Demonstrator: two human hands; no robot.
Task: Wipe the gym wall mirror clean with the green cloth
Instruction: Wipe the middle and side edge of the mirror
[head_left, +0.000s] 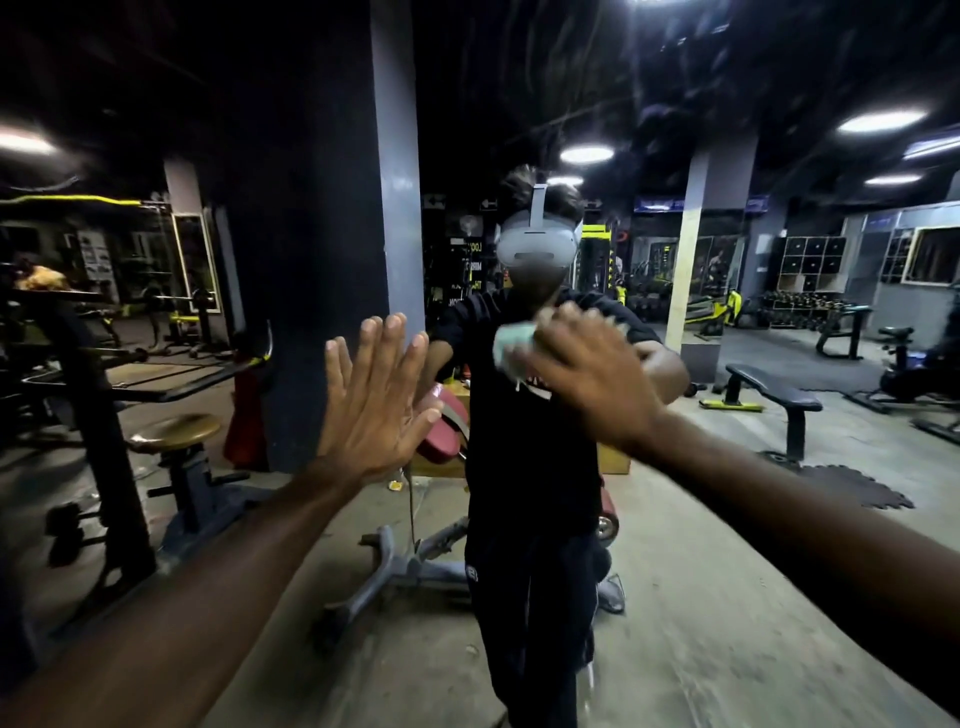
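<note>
The wall mirror (727, 519) fills nearly the whole view and reflects the gym and a person in black clothes with a headset. My left hand (371, 400) is flat against the glass, fingers spread and pointing up, holding nothing. My right hand (587, 374) presses the pale green cloth (511, 347) onto the mirror at about chest height of the reflection. Only the cloth's left edge shows past my fingers; the rest is hidden under the hand. The right hand looks blurred.
Everything else is a reflection: a dark pillar (332, 208), a round stool (174, 434) and weight machine at the left, a flat bench (774, 395) at the right, a red padded bench (441, 431) behind the person, and smears on the upper glass.
</note>
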